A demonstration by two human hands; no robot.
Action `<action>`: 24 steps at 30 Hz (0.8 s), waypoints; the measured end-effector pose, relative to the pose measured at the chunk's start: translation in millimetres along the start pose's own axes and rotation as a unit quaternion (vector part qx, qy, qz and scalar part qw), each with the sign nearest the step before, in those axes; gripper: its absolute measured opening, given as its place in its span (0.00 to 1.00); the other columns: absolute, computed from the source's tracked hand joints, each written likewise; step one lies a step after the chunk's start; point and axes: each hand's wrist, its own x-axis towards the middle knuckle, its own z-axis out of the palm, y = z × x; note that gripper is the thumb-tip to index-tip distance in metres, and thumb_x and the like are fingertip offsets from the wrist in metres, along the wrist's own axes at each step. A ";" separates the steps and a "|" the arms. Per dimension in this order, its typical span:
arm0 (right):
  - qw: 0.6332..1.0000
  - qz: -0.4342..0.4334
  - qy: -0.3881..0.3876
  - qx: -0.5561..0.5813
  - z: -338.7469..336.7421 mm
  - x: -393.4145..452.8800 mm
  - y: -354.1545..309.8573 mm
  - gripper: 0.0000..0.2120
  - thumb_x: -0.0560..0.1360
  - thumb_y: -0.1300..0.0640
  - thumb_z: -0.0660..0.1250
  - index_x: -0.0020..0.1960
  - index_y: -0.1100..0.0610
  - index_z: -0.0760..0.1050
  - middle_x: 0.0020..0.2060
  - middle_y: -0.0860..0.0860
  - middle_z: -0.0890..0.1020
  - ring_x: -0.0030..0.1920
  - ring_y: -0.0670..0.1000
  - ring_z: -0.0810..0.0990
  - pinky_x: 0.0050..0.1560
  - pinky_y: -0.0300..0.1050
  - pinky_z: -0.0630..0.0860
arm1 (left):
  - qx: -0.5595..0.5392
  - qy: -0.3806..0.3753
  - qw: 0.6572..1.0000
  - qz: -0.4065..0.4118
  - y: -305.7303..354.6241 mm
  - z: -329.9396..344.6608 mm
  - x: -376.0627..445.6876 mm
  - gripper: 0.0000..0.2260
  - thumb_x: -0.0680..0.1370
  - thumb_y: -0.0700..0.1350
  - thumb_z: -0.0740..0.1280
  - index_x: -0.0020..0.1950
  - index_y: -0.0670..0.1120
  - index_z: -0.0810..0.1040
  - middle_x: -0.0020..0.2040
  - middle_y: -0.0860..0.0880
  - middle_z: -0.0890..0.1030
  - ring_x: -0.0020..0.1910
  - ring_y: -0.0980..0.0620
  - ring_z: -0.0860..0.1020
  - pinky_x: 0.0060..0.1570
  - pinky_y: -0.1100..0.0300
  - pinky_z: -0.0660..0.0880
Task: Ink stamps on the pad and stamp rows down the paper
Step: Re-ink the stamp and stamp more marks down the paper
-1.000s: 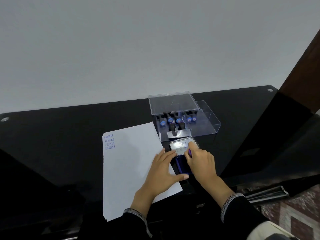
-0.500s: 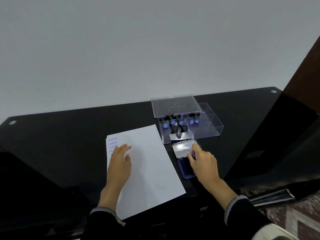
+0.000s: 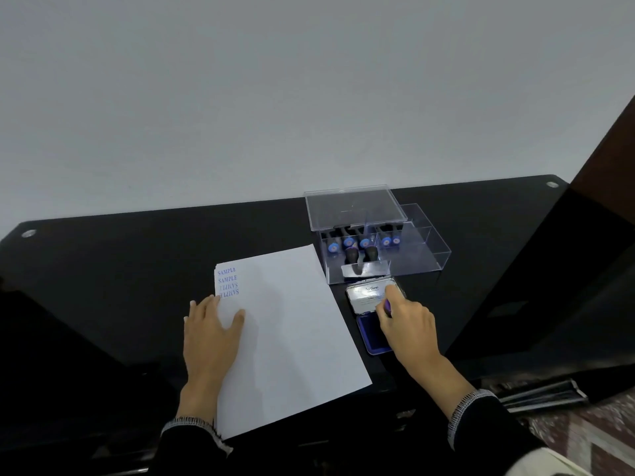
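A white sheet of paper [image 3: 292, 334] lies on the black table, with several blue SAMPLE imprints [image 3: 227, 282] in a column at its top left corner. My left hand [image 3: 211, 329] rests flat on the paper's left edge just below them, fingers apart. To the right sits the ink pad [image 3: 369, 329], its silver lid [image 3: 367, 297] folded back and the blue pad exposed. My right hand [image 3: 407, 326] is closed over the pad around a small stamp [image 3: 387, 305], of which only a purple bit shows.
A clear plastic box [image 3: 426, 255] with its lid [image 3: 354, 207] raised stands behind the pad and holds several blue-capped stamps [image 3: 357, 242]. The glossy black table [image 3: 120, 255] ends near my body. A dark panel [image 3: 567, 269] rises at the right.
My left hand slid from the paper's right side by the pad across to its left edge below the imprints. My right hand stayed at the ink pad.
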 end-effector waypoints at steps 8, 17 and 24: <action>1.000 -0.001 -0.009 -0.003 0.8 -0.4 1.1 0.05 0.77 0.59 0.63 0.45 0.61 0.72 0.29 0.55 0.76 0.28 0.55 0.75 0.32 0.49 0.73 | 0.015 0.020 1.000 0.006 2.1 -0.2 -2.2 0.24 0.79 0.53 0.63 0.71 0.42 0.68 0.71 0.46 0.69 0.74 0.46 0.60 0.73 0.48 0.56; 0.997 0.031 -0.047 -0.052 -5.7 8.7 -4.4 0.05 0.79 0.54 0.60 0.49 0.55 0.68 0.31 0.50 0.75 0.32 0.52 0.75 0.33 0.44 0.71 | 0.049 0.032 0.996 0.071 -16.3 -15.8 9.4 0.13 0.81 0.45 0.60 0.64 0.47 0.76 0.64 0.50 0.76 0.63 0.47 0.70 0.63 0.48 0.64; 0.944 0.059 0.018 0.325 9.2 10.5 -96.5 0.15 0.75 0.51 0.64 0.35 0.54 0.62 0.26 0.46 0.66 0.26 0.44 0.64 0.29 0.37 0.64 | -0.007 0.043 0.998 0.048 -17.6 -16.3 12.6 0.11 0.79 0.46 0.62 0.61 0.51 0.77 0.62 0.53 0.77 0.62 0.53 0.70 0.62 0.54 0.63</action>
